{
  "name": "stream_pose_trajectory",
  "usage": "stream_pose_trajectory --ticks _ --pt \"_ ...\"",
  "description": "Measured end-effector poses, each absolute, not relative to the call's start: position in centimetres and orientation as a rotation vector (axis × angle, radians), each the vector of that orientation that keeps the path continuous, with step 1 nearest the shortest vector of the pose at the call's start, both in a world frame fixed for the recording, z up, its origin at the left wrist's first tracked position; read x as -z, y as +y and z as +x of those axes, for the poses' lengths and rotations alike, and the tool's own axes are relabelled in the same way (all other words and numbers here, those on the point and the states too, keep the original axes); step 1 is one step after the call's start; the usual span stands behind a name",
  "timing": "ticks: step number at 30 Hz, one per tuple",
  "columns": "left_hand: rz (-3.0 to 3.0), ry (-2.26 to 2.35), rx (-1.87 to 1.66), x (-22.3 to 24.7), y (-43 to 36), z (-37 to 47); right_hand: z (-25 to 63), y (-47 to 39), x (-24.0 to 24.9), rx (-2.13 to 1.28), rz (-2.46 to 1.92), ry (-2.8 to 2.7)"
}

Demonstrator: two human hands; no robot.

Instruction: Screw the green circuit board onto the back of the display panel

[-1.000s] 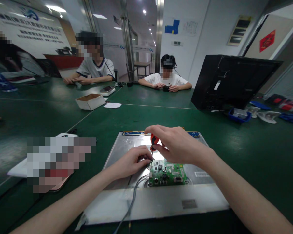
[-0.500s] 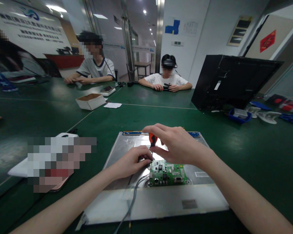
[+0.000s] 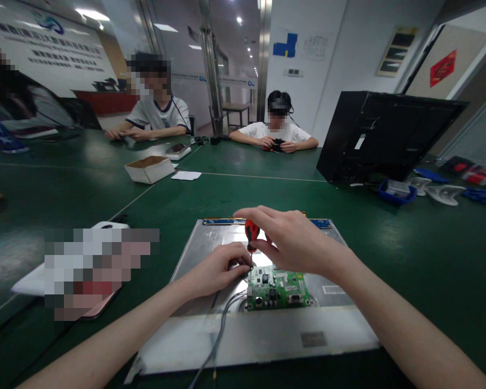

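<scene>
By the far-left corner of a green board point(image 3: 278, 290), the right hand point(image 3: 291, 237) pinches a red-and-black screwdriver point(image 3: 251, 229); left hand point(image 3: 227, 263) grip unclear.

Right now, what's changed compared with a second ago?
The screwdriver in the right hand now stands more upright, its top shifted slightly left. Across the table, the dark object held by a co-worker has changed position. Nothing was visibly grasped or released. The left hand, green circuit board and panel stayed in place.

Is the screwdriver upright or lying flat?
Upright: the right hand holds the screwdriver with its handle uppermost and its thin shaft pointing down near the green circuit board.
</scene>
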State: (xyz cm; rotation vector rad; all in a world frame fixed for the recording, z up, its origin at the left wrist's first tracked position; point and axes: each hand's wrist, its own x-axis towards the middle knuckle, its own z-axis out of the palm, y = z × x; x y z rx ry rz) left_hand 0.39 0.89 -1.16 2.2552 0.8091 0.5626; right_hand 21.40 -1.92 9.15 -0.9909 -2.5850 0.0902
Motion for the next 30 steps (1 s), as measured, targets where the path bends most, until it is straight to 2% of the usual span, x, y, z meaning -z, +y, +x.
stream_pose_trajectory --ticks 30 --pt "2.231 0.827 -0.596 1.11 0.76 0.46 21.41 -1.87 -9.06 -0.037 -0.923 -2.528"
